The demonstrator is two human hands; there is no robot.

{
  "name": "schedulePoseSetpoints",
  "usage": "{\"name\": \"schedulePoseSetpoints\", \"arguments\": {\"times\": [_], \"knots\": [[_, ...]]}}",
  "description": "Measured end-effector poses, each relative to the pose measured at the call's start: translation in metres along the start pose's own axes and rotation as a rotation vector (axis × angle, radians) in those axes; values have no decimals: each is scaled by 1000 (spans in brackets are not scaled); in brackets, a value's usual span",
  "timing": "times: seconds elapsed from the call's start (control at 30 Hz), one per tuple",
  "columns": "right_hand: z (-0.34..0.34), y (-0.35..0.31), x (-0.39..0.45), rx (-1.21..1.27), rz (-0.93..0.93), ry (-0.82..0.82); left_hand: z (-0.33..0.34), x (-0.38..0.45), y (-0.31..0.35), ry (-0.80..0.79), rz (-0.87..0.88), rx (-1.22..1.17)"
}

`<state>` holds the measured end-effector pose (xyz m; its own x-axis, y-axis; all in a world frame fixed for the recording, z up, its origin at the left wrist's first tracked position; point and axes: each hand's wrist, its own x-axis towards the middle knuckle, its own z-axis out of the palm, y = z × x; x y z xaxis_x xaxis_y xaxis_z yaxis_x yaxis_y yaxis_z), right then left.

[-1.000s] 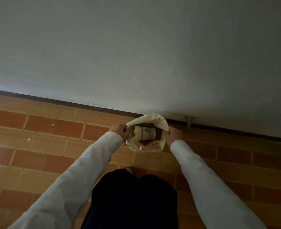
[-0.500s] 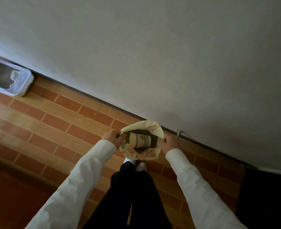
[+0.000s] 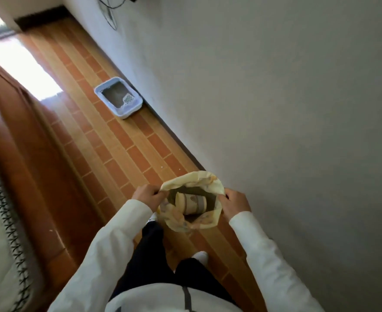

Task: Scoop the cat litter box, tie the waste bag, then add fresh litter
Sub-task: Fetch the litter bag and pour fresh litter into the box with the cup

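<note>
Keep the bag [image 3: 191, 222] mouth spread wide and level while nearing the litter box [image 3: 118, 98], upper centre-left of frame by the wall. Left hand [image 3: 147, 195] and right hand [image 3: 235, 202] fingers pinched shut on opposite rim edges. Box long axis running along the wall; scoop [image 3: 128, 99] lying inside.

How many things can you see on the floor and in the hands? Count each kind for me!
Hands: 2, left hand and right hand, both gripping the bag's rim
Bags: 1, yellow bag, held open
Cups: 1, paper cup, lying inside the bag
Litter boxes: 1, blue litter box, by the wall
Scoops: 1, white scoop, in the box
Total: 6
</note>
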<state>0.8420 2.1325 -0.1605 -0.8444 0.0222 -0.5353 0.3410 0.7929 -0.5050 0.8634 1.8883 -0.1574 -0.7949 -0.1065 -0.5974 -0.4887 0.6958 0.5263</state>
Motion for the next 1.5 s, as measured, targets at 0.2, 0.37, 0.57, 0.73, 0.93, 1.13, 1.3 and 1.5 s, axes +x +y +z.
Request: {"name": "schedulePoseSetpoints", "arguments": {"times": [0.2, 0.37, 0.57, 0.73, 0.93, 1.13, 1.3, 1.5], "knots": [[32, -105, 43, -83, -132, -64, -83, 16, -52, 124, -90, -106], [63, -203, 82, -109, -206, -110, -170, 42, -92, 175, -103, -133], [95, -329, 122, -105, -292, -119, -273, 78, -137, 268, -119, -162], [116, -428, 172, -121, -351, -152, -350, 122, -164, 361, -163, -240], [143, -549, 260, -191, -423, -203, -440, 203, -194, 452, -253, -360], [156, -658, 349, -289, -474, -240, -528, 279, -204, 513, -299, -464], [161, -762, 419, -340, -541, -240, -612, 344, -205, 581, -322, -508], [174, -869, 496, -302, -520, -206, -705, 430, -212, 595, -327, -538]]}}
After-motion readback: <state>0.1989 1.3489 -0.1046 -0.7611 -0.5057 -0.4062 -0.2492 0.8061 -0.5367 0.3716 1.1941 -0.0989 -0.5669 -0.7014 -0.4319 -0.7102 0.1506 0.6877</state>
